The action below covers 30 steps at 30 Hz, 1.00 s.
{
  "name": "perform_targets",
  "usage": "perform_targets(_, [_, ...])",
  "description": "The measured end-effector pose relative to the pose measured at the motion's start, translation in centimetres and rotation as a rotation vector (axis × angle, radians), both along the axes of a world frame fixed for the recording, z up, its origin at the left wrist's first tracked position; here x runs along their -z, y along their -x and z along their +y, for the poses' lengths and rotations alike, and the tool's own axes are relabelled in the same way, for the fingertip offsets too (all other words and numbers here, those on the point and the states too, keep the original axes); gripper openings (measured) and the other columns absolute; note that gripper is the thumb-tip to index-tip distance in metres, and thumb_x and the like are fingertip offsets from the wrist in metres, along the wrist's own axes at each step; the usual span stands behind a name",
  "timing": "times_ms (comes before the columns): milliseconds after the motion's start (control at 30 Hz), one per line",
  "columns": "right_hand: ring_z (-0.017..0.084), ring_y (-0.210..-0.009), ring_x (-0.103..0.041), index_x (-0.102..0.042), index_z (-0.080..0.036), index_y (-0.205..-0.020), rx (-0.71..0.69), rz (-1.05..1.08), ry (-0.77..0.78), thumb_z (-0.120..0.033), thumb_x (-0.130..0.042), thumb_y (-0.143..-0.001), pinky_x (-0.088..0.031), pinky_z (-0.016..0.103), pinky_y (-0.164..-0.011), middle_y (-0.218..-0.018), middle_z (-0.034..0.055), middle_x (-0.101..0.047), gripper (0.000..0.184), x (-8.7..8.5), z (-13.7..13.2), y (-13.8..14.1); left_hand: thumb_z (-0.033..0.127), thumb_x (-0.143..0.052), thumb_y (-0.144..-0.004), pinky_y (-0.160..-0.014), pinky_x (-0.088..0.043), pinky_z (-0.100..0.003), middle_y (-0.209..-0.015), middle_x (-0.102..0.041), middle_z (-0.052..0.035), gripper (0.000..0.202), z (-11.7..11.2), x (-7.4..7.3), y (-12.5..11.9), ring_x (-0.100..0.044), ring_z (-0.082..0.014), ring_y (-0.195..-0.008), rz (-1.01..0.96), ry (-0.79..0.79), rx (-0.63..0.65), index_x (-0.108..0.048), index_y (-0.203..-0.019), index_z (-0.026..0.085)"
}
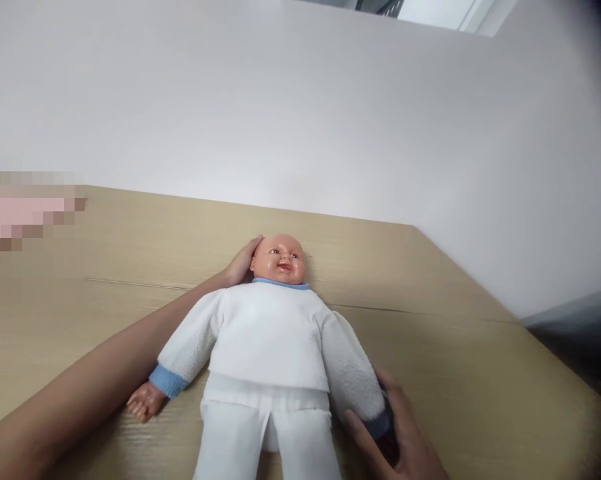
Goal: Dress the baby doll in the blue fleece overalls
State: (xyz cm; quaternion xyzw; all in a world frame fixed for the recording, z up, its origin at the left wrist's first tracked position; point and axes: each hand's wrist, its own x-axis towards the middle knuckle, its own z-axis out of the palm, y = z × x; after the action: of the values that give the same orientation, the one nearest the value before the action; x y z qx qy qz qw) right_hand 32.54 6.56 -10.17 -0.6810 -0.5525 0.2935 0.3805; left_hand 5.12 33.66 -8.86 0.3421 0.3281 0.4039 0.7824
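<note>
Right hand: the right hand (405, 433) lay at the near right edge, with thumb and fingers closed round the blue cuff (380, 423) at the end of the doll's arm. The palm side was hidden.
Doll: the doll (267, 340) lay face up along the middle of the table, legs towards the near edge and head at the far end.
Trousers: the white trousers (267, 433) ran off the near edge of the view, so the feet were out of sight.
Other arm: on the left, the doll's other sleeve (193, 343) stretched out. Its bare fist (144, 402) rested on the table, just beside the person's forearm (80, 393).
Left hand: the left hand (241, 263) reached in from the near left and curved round the left side of the head (279, 259), thumb on the crown. It cradled the head rather than pinching it.
Table: the pale wood table (455, 347) had a seam running left to right beneath the doll's shoulders.
Handling: the body looked soft and the head hard. A full cupped palm at the head probably served better than fingertips. The grip on the right was likely best kept on the cuff, since the fleece above it looked loose enough to slip.
Far left: a blurred patch (25, 213) sat at the table's far left, too unclear to make out.
Wall: a plain white wall (300, 100) rose behind the table.
</note>
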Motion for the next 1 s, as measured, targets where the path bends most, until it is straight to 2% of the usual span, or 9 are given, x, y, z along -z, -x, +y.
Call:
perform_targets(133, [0.039,-0.169,-0.049,-0.047,-0.032,-0.173,0.017,0.039,-0.058,-0.075,-0.069,-0.104,-0.040,0.057,-0.142,-0.180,0.0133,-0.054,0.085,0.4,0.2,-0.2,0.068,-0.048,-0.113,-0.135,-0.048,-0.052,-0.137,-0.088,-0.0185,0.067,-0.1,0.0,0.0,-0.067,-0.0455,-0.154,-0.025,-0.042,0.036,-0.086,-0.123,0.014])
perform_targets(233, [0.038,-0.168,-0.051,-0.042,-0.036,-0.177,-0.012,0.092,-0.078,-0.071,-0.068,-0.107,-0.049,0.057,-0.136,-0.183,0.0133,-0.050,0.083,1.5,0.5,-1.0,0.069,-0.055,-0.106,-0.125,-0.057,-0.055,-0.139,-0.086,-0.0203,0.064,0.1,-0.4,0.2,-0.074,-0.0452,-0.144,0.078,-0.140,0.017,-0.085,-0.122,0.015])
perform_targets(367, [0.039,-0.159,-0.059,-0.043,-0.037,-0.175,-0.074,0.083,-0.181,-0.065,-0.069,-0.109,-0.061,0.059,-0.123,-0.177,0.0157,-0.053,0.077,2.3,0.8,-1.8,0.059,-0.068,-0.092,-0.116,-0.061,-0.054,-0.136,-0.084,-0.0211,0.048,0.1,-1.8,2.0,-0.077,-0.0410,-0.132,0.320,-0.289,-0.263,-0.080,-0.113,0.018])
perform_targets(500, [0.040,-0.159,-0.056,-0.055,-0.036,-0.166,-0.037,-0.070,-0.371,-0.058,-0.065,-0.113,-0.058,0.062,-0.124,-0.171,0.0138,-0.057,0.058,1.3,0.4,-1.4,0.050,-0.066,-0.095,-0.125,-0.049,-0.051,-0.137,-0.081,-0.0155,0.030,-2.8,-4.0,5.0,-0.068,-0.0347,-0.138,0.515,-0.445,-0.536,-0.076,-0.100,0.022])
perform_targets(600, [0.037,-0.151,-0.063,-0.059,-0.033,-0.159,-0.099,-0.162,-0.572,-0.046,-0.066,-0.114,-0.055,0.063,-0.126,-0.160,0.0141,-0.065,0.048,0.4,0.3,-0.9,0.047,-0.068,-0.099,-0.129,-0.042,-0.047,-0.130,-0.080,-0.0117,0.028,-7.3,-5.7,5.9,-0.062,-0.0321,-0.144,0.604,-0.608,-0.624,-0.068,-0.083,0.024])
perform_targets(700, [0.036,-0.141,-0.069,-0.061,-0.029,-0.152,-0.141,-0.212,-0.714,-0.038,-0.069,-0.112,-0.055,0.064,-0.123,-0.148,0.0142,-0.071,0.043,0.1,1.0,-0.3,0.046,-0.069,-0.102,-0.127,-0.043,-0.047,-0.131,-0.078,-0.0100,0.027,-13.2,-7.3,4.7,-0.065,-0.0309,-0.140,0.664,-0.825,-0.581,-0.063,-0.086,0.025])
perform_targets(867, [0.035,-0.128,-0.074,-0.063,-0.023,-0.145,-0.095,-0.140,-0.801,-0.038,-0.071,-0.109,-0.059,0.066,-0.117,-0.141,0.0163,-0.075,0.040,-2.4,0.9,0.9,0.028,-0.069,-0.101,-0.118,-0.053,-0.048,-0.129,-0.074,-0.0112,0.010,-25.6,-9.9,0.3,-0.068,-0.0310,-0.137,0.522,-1.097,-0.241,-0.061,-0.108,0.025])
perform_targets(933, [0.033,-0.124,-0.076,-0.063,-0.024,-0.145,-0.089,-0.087,-0.846,-0.036,-0.071,-0.109,-0.062,0.063,-0.114,-0.142,0.0162,-0.075,0.039,-4.3,-1.3,0.9,0.018,-0.068,-0.097,-0.116,-0.056,-0.047,-0.131,-0.073,-0.0112,0.028,-30.8,-10.2,-1.3,-0.069,-0.0293,-0.130,0.444,-1.114,-0.062,-0.063,-0.124,0.025])
perform_targets(1000, [0.033,-0.123,-0.077,-0.064,-0.025,-0.147,-0.077,-0.074,-0.902,-0.031,-0.072,-0.109,-0.064,0.062,-0.111,-0.142,0.0154,-0.075,0.040,-5.2,-5.0,0.0,0.023,-0.068,-0.102,-0.110,-0.061,-0.044,-0.136,-0.075,-0.0099,0.031,-35.4,-9.1,-2.7,-0.074,-0.0282,-0.125,0.396,-1.088,0.238,-0.066,-0.133,0.028])
